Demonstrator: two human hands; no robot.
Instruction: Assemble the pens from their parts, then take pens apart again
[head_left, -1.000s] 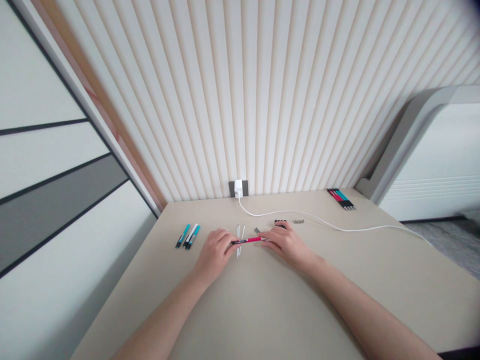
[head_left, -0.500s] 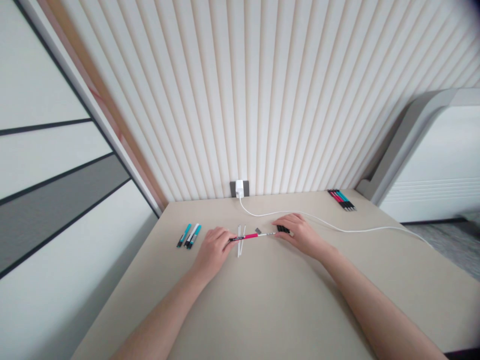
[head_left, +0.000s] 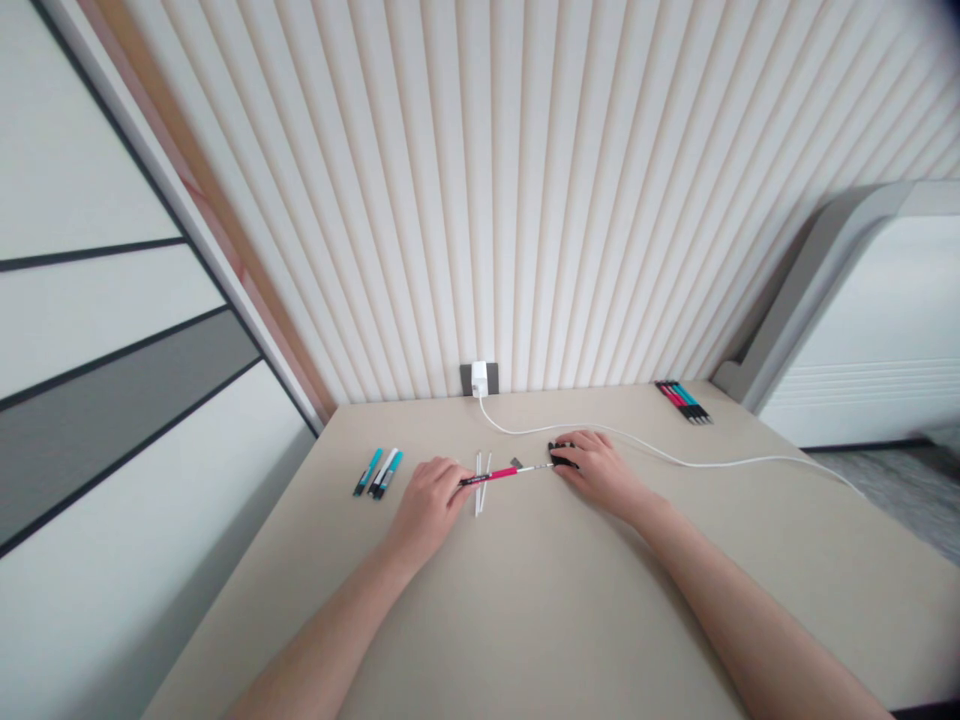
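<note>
Barrel (head_left: 504, 474) pinched by left hand (head_left: 429, 490); right hand (head_left: 598, 470), at three o'clock (grip unclear), could scatter black pieces (head_left: 557, 452) by nudging them.

The pen barrel (head_left: 502, 474) looks like smooth plastic, the tabletop (head_left: 510, 610) matt (the charger (head_left: 479, 378), too, seems plastic).

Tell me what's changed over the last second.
The right hand moved rightward over the black pieces, baring more of the white rod protruding from the pink-and-black barrel; whether it still touches the rod is unclear. The left hand still grips the barrel.
</note>
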